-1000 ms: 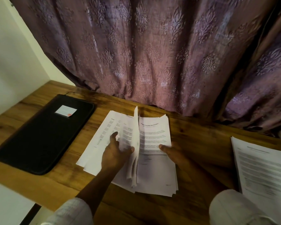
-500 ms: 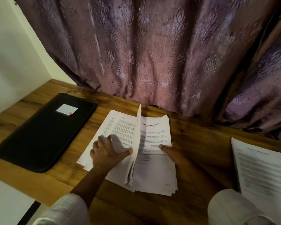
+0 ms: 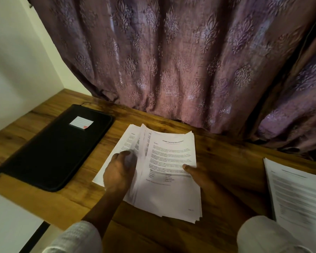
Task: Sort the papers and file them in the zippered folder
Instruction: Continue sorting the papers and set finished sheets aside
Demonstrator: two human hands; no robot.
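Note:
A thick stack of printed white papers [image 3: 171, 194] lies fanned on the wooden desk in front of me. My left hand [image 3: 119, 172] rests on the left part of the stack, fingers curled over several sheets; motion blur hides the grip. My right hand [image 3: 199, 177] holds the stack's right edge, thumb pressed on the top page. A black zippered folder [image 3: 51, 152] with a small white label lies shut at the left. A second pile of printed papers [image 3: 297, 194] sits at the right edge.
A purple patterned curtain [image 3: 171, 61] hangs along the back of the wooden desk [image 3: 226, 161]. A white wall [image 3: 16, 61] stands at the left. The desk's front edge runs close to my sleeves.
The sheets that stood upright in the middle of the stack now lie flat on the right side. My left hand slid back over the left sheets.

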